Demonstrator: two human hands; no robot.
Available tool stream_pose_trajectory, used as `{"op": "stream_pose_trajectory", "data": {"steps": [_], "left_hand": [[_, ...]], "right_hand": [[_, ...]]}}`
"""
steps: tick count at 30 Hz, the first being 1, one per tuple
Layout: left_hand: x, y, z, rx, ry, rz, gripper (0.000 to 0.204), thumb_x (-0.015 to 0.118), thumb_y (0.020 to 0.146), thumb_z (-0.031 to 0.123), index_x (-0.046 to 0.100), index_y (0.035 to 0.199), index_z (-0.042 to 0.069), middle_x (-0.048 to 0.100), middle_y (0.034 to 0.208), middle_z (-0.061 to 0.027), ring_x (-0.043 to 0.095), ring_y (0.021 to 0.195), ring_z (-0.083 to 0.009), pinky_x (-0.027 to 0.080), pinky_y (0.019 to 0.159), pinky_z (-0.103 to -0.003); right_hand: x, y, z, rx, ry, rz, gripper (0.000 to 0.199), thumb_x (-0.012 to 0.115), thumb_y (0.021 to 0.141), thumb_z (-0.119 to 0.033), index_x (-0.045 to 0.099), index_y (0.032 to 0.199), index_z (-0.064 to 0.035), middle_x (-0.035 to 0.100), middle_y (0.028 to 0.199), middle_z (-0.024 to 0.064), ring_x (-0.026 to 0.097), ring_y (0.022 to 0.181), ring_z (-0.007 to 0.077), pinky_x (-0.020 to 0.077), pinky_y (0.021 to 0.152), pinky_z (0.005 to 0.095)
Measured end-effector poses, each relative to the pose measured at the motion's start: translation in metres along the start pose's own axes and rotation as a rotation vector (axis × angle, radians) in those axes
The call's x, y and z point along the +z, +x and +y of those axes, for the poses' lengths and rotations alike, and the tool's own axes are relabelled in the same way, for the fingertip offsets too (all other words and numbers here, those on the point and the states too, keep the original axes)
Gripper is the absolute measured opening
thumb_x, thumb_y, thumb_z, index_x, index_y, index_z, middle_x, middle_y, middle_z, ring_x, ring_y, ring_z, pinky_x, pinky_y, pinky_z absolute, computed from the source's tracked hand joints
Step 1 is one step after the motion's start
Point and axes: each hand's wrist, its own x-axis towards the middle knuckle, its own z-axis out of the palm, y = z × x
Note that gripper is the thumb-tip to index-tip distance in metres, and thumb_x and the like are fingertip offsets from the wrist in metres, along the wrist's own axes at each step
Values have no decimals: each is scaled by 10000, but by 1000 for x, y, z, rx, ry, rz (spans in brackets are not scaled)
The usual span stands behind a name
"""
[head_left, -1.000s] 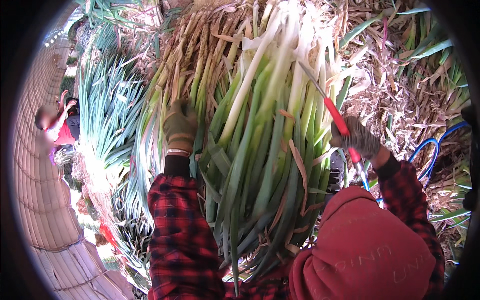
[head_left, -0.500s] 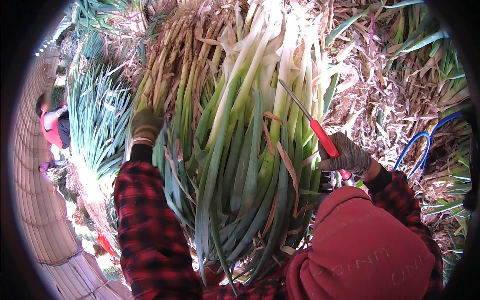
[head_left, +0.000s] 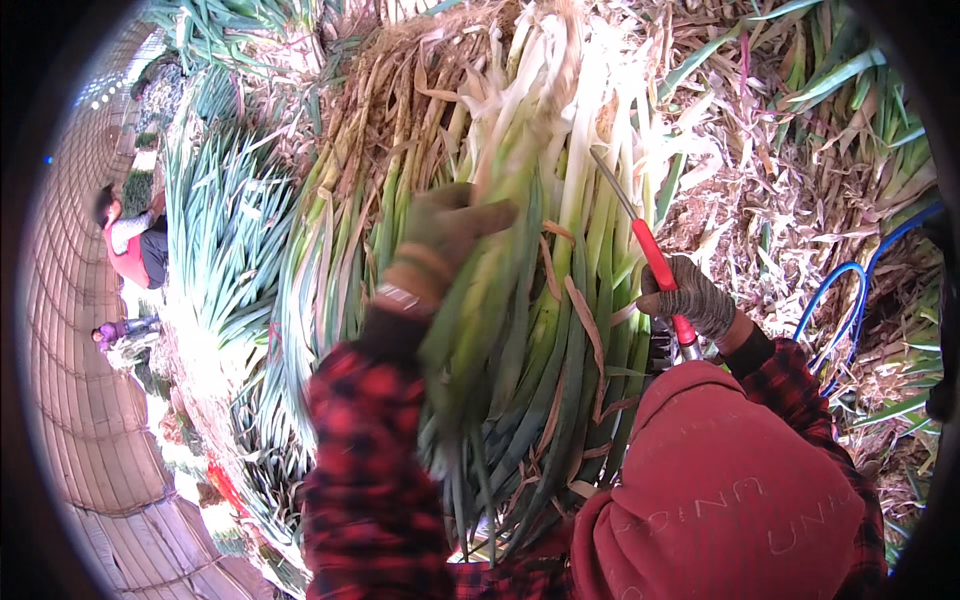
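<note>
My left hand [head_left: 450, 235], in a dark work glove, is closed around a bunch of green onions [head_left: 500, 265] above the heap. Their leaves are smeared by motion. Under and beside it lie more long green onions [head_left: 590, 260], white stems away from me and green leaves toward me. My right hand [head_left: 695, 298], in a grey knit glove, grips an air blow gun [head_left: 655, 262] with a red body and a thin metal nozzle. The nozzle points up and left over the white stems.
A blue hose [head_left: 858, 290] loops at the right among dry husks [head_left: 740, 185]. Untrimmed brown-skinned onions [head_left: 385, 130] lie at the upper left of the heap. Another onion pile [head_left: 225, 235] and two people, one in a red vest [head_left: 130, 262], are farther left. Red cloth [head_left: 720, 480] covers the lower right.
My left hand has moved right from the brown-skinned onions to the middle of the heap, and now carries green onions. The blow gun stays nearly in place. The view has shifted slightly.
</note>
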Motion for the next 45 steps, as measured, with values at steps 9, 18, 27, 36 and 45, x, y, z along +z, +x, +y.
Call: {"op": "stream_pose_trajectory", "data": {"steps": [9, 18, 27, 36, 45], "left_hand": [[27, -15, -32, 15, 255, -62, 708, 824, 698, 283, 576, 1251, -84, 708, 1071, -152, 666, 953, -215, 509, 869, -317], [23, -9, -50, -4, 126, -54, 690, 822, 660, 271, 586, 1179, -117, 697, 1046, -179, 663, 945, -195, 524, 822, -323], [29, -15, -43, -24, 8, -39, 749, 830, 682, 235, 523, 1230, -174, 693, 1037, -173, 659, 926, -194, 530, 810, -321], [60, -28, -37, 75, 348, 106, 592, 808, 671, 196, 606, 1160, -69, 710, 960, -179, 683, 882, -249, 528, 787, -358], [70, -43, -40, 480, 656, 185, 554, 765, 750, 346, 610, 1164, 13, 687, 872, -205, 682, 814, -375, 543, 707, -446]], "right_hand": [[34, -38, 10, -125, -445, 24, 420, 811, 757, -402, 584, 695, -54, 551, 603, 61, 551, 578, 188, 443, 583, 351], [12, 10, 25, -113, -172, -154, 527, 843, 711, -468, 535, 641, -46, 452, 538, -20, 435, 525, 86, 366, 505, 315], [-45, 90, 16, 19, -127, 120, 490, 841, 691, -469, 630, 667, -28, 576, 588, 18, 526, 506, 133, 436, 506, 296], [-77, 144, -5, 36, -66, 267, 408, 796, 759, -432, 626, 698, -66, 531, 577, -13, 493, 470, 96, 404, 470, 248], [-104, 167, -14, -79, -21, 320, 386, 816, 759, -430, 680, 820, -74, 567, 675, -18, 505, 531, 85, 418, 483, 254]]}}
